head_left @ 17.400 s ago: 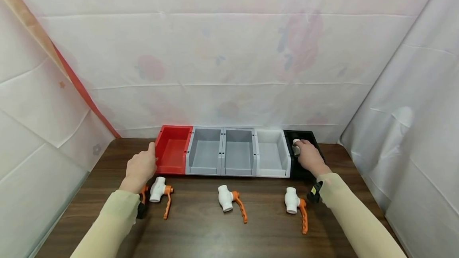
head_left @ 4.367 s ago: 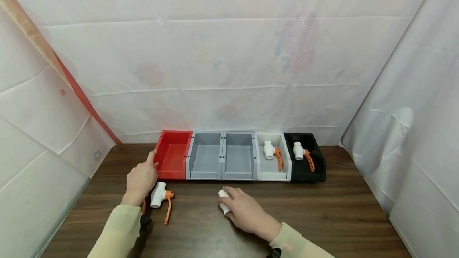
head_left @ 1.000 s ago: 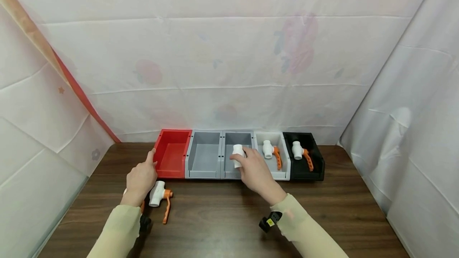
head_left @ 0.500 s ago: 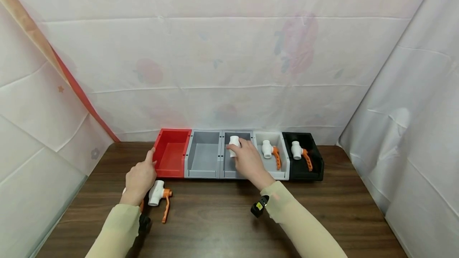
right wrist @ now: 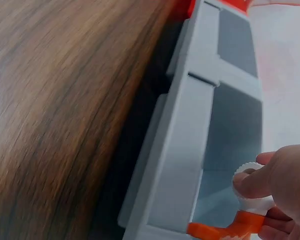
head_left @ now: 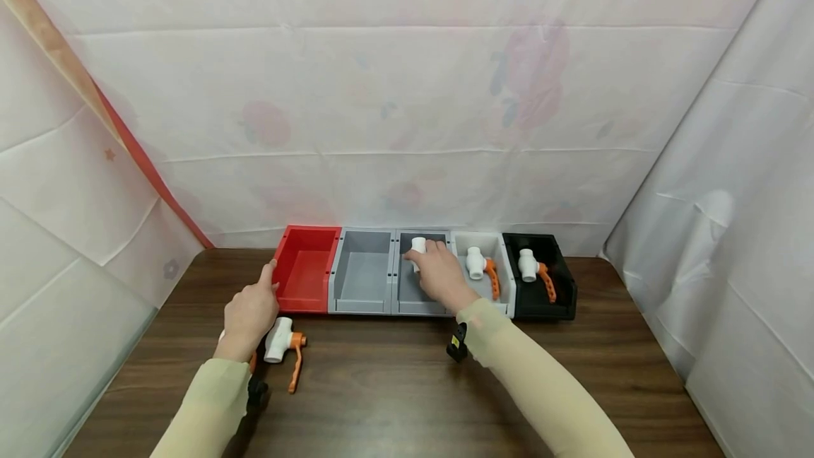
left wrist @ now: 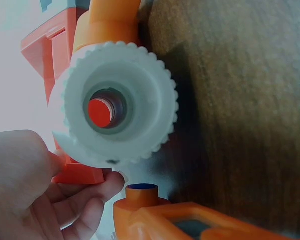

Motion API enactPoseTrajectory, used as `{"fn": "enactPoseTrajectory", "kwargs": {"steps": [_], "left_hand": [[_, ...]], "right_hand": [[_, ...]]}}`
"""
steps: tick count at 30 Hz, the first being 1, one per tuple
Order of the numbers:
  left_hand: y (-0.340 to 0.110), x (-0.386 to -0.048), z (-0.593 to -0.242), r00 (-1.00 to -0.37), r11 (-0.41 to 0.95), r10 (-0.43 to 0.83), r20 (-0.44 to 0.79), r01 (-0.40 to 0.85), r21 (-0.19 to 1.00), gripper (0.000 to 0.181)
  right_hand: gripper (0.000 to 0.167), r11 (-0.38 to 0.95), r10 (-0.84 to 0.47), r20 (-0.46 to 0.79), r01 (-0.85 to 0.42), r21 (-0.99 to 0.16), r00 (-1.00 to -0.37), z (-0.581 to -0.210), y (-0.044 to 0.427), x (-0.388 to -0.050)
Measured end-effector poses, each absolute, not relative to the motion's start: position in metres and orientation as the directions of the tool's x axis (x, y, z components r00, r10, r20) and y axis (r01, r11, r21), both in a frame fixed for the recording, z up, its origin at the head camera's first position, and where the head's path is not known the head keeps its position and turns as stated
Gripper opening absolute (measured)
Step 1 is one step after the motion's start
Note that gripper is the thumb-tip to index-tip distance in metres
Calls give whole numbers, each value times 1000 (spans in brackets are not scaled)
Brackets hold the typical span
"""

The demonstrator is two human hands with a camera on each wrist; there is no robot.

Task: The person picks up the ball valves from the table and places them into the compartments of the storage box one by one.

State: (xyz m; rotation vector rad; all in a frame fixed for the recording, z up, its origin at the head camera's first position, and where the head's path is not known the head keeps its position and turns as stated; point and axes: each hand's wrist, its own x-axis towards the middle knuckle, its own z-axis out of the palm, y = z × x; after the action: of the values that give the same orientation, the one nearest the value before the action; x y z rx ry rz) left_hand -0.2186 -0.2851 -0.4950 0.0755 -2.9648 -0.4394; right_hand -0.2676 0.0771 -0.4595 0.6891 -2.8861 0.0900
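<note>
My right hand (head_left: 440,276) pinches a white ball valve (head_left: 417,245) over the right-hand grey bin (head_left: 424,304). In the right wrist view the thumb presses the white body (right wrist: 257,204), and the orange handle (right wrist: 225,231) points to the bin's front. Whether the valve touches the bin floor I cannot tell. My left hand (head_left: 251,314) grips the side edge of the red bin (head_left: 307,268), thumb and fingers about its red corner (left wrist: 80,172). A second ball valve (head_left: 278,340) lies on the table beside the left hand; another (left wrist: 117,102) is mostly hidden behind the left wrist.
The white bin (head_left: 466,302) and the black bin (head_left: 572,306) each hold one ball valve with an orange handle. Another grey bin (head_left: 364,271) stands next to the red one. The bins form a row on the wooden table (head_left: 381,387), against a white curtain (head_left: 407,90).
Earlier the right hand took the middle valve from the table; since then it has carried it forward into the right-hand grey bin. White and black bins gained valves. The left hand stays put.
</note>
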Motion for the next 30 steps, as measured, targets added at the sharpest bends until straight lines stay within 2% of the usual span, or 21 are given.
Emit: {"fn": "enactPoseTrajectory", "kwargs": {"steps": [7, 17, 24, 30], "left_hand": [[-286, -217, -494, -990, 955, -79, 120, -41, 292, 56], [-288, -217, -493, -990, 960, -68, 126, -30, 278, 57], [-286, -213, -491, -990, 956, -69, 123, -30, 291, 51], [-285, -211, -491, -988, 953, -61, 142, -15, 304, 49]], "right_hand": [[42, 900, -436, 115, -435, 37, -892, -468, 73, -274], [39, 920, -391, 93, -392, 17, -915, -475, 69, -279], [42, 942, -336, -10, -336, -5, -942, -479, 61, -284], [42, 950, -312, -36, -313, 6, -949, -478, 58, -286]]}}
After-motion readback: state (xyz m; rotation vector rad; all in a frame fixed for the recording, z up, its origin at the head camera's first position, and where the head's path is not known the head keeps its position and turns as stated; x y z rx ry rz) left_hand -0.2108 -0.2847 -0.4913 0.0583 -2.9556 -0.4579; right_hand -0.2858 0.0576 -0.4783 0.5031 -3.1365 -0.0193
